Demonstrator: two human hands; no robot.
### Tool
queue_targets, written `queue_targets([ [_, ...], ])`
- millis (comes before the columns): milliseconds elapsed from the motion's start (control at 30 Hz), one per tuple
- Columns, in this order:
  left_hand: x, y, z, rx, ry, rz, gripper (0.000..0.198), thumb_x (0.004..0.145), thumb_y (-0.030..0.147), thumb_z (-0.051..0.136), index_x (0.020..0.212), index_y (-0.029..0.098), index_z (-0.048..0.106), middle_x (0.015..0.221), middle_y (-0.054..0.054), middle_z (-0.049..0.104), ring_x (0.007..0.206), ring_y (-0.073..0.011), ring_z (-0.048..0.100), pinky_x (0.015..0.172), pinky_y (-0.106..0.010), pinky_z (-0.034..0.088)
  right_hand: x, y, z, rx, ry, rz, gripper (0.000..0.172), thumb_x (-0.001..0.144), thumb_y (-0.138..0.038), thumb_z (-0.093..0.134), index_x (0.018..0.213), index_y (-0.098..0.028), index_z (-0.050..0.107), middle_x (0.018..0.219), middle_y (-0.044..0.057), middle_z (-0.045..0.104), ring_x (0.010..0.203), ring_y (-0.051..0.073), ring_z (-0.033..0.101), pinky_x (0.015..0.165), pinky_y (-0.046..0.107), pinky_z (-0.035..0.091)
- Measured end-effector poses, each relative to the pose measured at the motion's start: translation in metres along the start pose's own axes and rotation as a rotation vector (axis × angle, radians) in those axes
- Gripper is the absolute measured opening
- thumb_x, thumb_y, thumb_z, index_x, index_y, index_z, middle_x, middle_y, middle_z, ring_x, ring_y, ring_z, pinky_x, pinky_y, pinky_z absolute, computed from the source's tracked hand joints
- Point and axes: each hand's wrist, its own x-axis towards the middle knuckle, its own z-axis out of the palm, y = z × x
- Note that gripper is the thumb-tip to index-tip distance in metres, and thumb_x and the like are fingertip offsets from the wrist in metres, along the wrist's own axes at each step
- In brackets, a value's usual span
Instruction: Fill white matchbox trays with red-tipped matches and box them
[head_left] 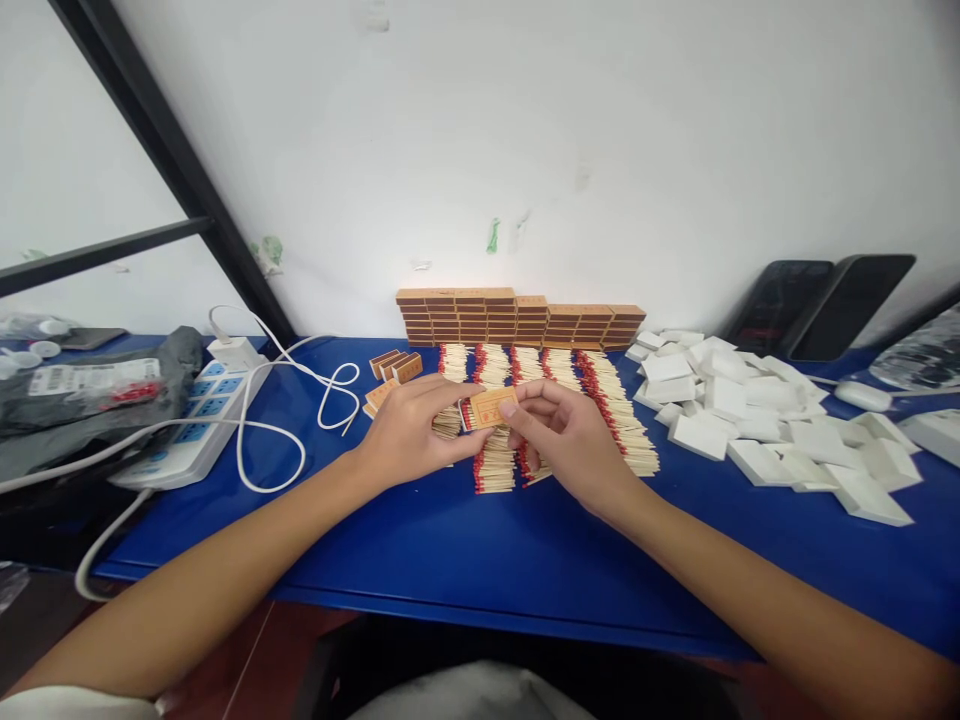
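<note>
Both hands meet over rows of red-tipped matches (pixel 611 405) laid on a blue table (pixel 487 560). My left hand (pixel 412 432) and my right hand (pixel 559 430) pinch the same small orange matchbox (pixel 489 408), which has red match heads showing at its left end. The fingers of both hands are closed round it. More matches (pixel 495 470) lie just under the hands.
A stacked wall of orange matchboxes (pixel 517 318) stands at the back against the white wall. Loose matchboxes (pixel 394 368) lie left of the matches. A heap of white inner trays (pixel 772 420) fills the right side. A white power strip (pixel 191 425) with cables sits at left, two phones (pixel 817 305) at back right.
</note>
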Motion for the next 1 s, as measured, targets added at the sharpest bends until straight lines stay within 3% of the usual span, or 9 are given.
queue_targets([
  [200,-0.002,-0.006,0.000,0.033,-0.039,-0.011,0.042,0.094,0.044,0.079,0.123,0.015,0.074,0.097,-0.008,0.081,0.085,-0.0203,0.077,0.076,-0.032,0.061,0.000,-0.001,0.000,-0.030,0.018,-0.009,0.053,0.078,-0.068,0.082,0.092,-0.020,0.064,0.069,0.001,0.067,0.056,0.013,0.060,0.040,0.022,0.045],
  [367,-0.003,-0.017,-0.004,0.083,-0.088,-0.071,0.055,0.092,0.058,0.076,0.129,0.017,0.073,0.101,-0.009,0.083,0.083,-0.0221,0.078,0.077,-0.034,0.062,0.008,-0.004,-0.014,-0.082,0.045,-0.044,0.050,0.082,-0.068,0.079,0.085,-0.020,0.064,0.066,0.001,0.067,0.049,0.011,0.055,0.041,0.023,0.046],
  [500,-0.002,-0.021,-0.008,0.066,-0.120,-0.141,0.057,0.090,0.060,0.078,0.130,0.020,0.072,0.112,-0.009,0.082,0.087,-0.0226,0.079,0.080,-0.035,0.063,0.012,-0.007,-0.023,-0.128,0.071,-0.068,0.052,0.083,-0.071,0.077,0.088,-0.020,0.069,0.072,0.003,0.069,0.054,0.013,0.059,0.041,0.024,0.045],
  [633,-0.003,-0.021,-0.008,0.019,-0.151,-0.133,0.058,0.090,0.061,0.077,0.131,0.020,0.070,0.119,-0.009,0.081,0.094,-0.0234,0.080,0.086,-0.036,0.065,0.011,-0.008,-0.021,-0.214,-0.023,-0.045,0.054,0.082,-0.073,0.076,0.086,-0.020,0.067,0.068,0.000,0.064,0.046,0.010,0.051,0.042,0.025,0.042],
  [800,-0.004,-0.019,-0.006,-0.013,-0.184,-0.126,0.059,0.090,0.062,0.077,0.131,0.020,0.070,0.115,-0.010,0.081,0.098,-0.0248,0.080,0.089,-0.038,0.065,0.011,-0.008,-0.021,-0.196,-0.098,-0.074,0.054,0.079,-0.072,0.080,0.080,-0.020,0.066,0.077,0.000,0.061,0.054,0.010,0.051,0.048,0.026,0.045],
  [1000,0.001,-0.022,-0.013,-0.018,-0.182,-0.209,0.052,0.090,0.061,0.078,0.124,0.022,0.072,0.110,-0.006,0.081,0.094,-0.0226,0.079,0.083,-0.034,0.063,0.021,-0.017,-0.046,-0.197,-0.023,-0.059,0.049,0.077,-0.065,0.086,0.076,-0.021,0.066,0.074,-0.001,0.060,0.052,0.009,0.051,0.051,0.027,0.045],
])
